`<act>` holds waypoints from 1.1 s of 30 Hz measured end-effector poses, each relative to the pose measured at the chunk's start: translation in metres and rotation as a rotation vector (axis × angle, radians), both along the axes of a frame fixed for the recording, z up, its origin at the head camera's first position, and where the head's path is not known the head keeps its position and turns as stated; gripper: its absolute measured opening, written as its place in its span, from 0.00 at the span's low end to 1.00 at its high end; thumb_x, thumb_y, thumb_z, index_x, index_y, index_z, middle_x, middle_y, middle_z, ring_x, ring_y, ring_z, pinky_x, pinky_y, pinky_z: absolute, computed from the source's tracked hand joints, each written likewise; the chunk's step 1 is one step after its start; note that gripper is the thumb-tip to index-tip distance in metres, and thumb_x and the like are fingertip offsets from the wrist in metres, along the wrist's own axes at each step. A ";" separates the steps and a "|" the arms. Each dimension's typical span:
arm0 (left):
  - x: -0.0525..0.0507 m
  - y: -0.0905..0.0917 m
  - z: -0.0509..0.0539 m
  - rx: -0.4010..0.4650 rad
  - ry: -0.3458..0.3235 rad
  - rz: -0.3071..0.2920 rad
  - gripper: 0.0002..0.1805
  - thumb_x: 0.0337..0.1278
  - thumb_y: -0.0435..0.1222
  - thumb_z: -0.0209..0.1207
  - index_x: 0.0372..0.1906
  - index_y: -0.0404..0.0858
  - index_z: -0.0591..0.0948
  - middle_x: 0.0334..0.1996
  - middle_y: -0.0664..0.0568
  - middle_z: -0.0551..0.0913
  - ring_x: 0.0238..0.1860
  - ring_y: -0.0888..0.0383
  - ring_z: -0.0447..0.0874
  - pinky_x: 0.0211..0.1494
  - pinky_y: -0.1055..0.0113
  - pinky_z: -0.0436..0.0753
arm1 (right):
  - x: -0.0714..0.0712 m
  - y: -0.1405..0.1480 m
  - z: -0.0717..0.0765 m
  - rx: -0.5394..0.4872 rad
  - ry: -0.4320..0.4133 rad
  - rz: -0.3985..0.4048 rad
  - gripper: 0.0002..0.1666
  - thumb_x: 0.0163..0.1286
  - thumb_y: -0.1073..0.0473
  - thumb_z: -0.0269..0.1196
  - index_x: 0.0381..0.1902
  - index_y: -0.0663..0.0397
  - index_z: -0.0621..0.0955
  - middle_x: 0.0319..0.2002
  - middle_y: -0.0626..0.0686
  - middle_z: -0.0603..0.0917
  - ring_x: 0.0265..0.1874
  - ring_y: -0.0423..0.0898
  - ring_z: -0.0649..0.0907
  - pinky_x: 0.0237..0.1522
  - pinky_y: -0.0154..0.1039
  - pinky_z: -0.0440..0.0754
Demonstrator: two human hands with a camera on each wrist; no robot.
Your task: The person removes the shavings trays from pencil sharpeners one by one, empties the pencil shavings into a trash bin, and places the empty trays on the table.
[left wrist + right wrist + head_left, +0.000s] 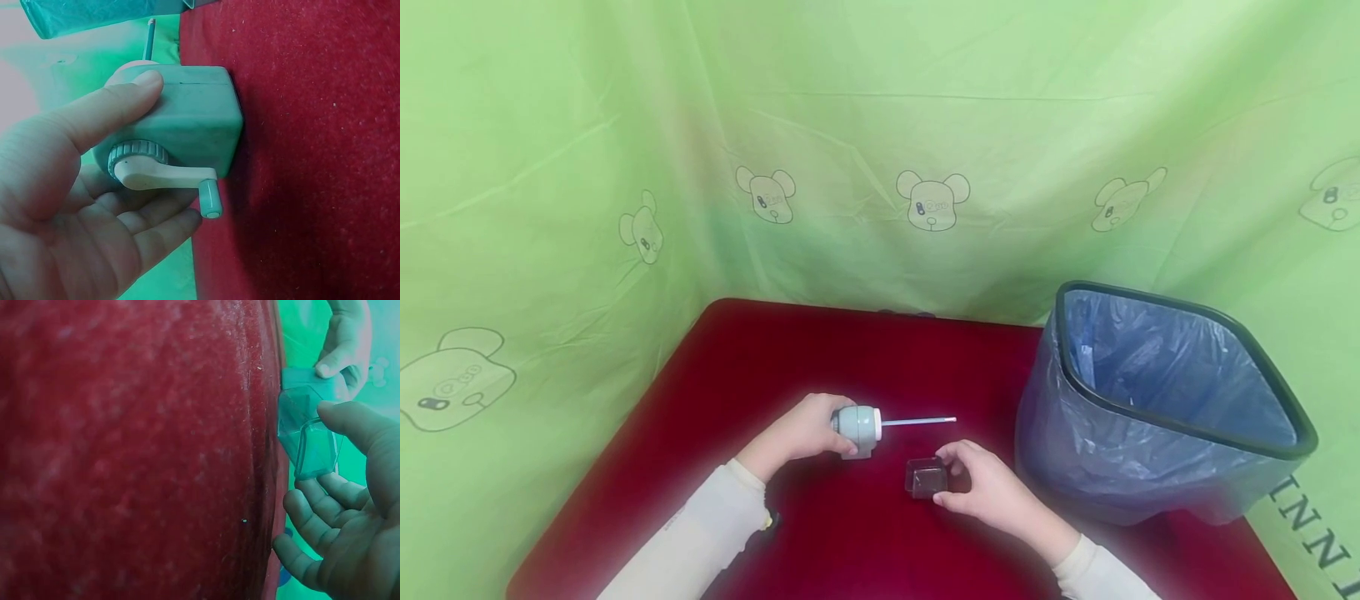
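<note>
In the head view my left hand [808, 427] grips a pale green hand-crank pencil sharpener [856, 423], tipped so its front faces right. A blue pencil [917, 422] sticks out of that front. The white crank [165, 175] with its small green knob is on the back, towards the palm in the left wrist view. To the right, my right hand [988, 492] pinches a clear plastic shavings drawer [927, 479] between thumb and fingertips. The drawer is apart from the sharpener; whether anything lies inside it, I cannot tell.
A bin with a black rim [1135, 408] and a translucent bluish bag stands at the right of the red-covered table [760, 350]. Green curtains [850, 100] with printed bear heads hang behind and on both sides.
</note>
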State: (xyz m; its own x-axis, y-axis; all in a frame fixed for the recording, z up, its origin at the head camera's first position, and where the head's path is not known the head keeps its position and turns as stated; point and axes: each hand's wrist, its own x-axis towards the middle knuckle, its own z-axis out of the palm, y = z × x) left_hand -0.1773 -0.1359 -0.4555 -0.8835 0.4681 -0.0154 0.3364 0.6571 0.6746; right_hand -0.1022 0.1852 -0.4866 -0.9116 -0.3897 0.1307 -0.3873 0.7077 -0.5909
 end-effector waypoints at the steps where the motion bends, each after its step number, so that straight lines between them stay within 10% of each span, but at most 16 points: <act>1: 0.000 0.000 0.000 -0.002 0.003 -0.001 0.32 0.41 0.40 0.80 0.56 0.39 0.83 0.41 0.55 0.86 0.39 0.58 0.82 0.48 0.57 0.84 | 0.000 0.000 0.000 0.010 0.006 -0.001 0.32 0.50 0.52 0.81 0.52 0.49 0.81 0.43 0.41 0.83 0.40 0.40 0.82 0.44 0.37 0.82; 33: 0.001 0.002 0.003 -0.026 0.004 -0.003 0.30 0.41 0.40 0.80 0.54 0.40 0.83 0.40 0.56 0.86 0.38 0.59 0.82 0.45 0.59 0.84 | 0.000 0.005 -0.001 0.149 0.058 0.008 0.32 0.47 0.49 0.82 0.50 0.46 0.83 0.43 0.40 0.84 0.40 0.37 0.82 0.45 0.42 0.81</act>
State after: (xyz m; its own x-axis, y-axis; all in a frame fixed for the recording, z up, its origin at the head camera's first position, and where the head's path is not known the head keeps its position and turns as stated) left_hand -0.1765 -0.1340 -0.4524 -0.8822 0.4702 -0.0240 0.3411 0.6735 0.6558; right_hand -0.1026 0.1899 -0.4875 -0.9010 -0.4160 0.1233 -0.4238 0.7828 -0.4556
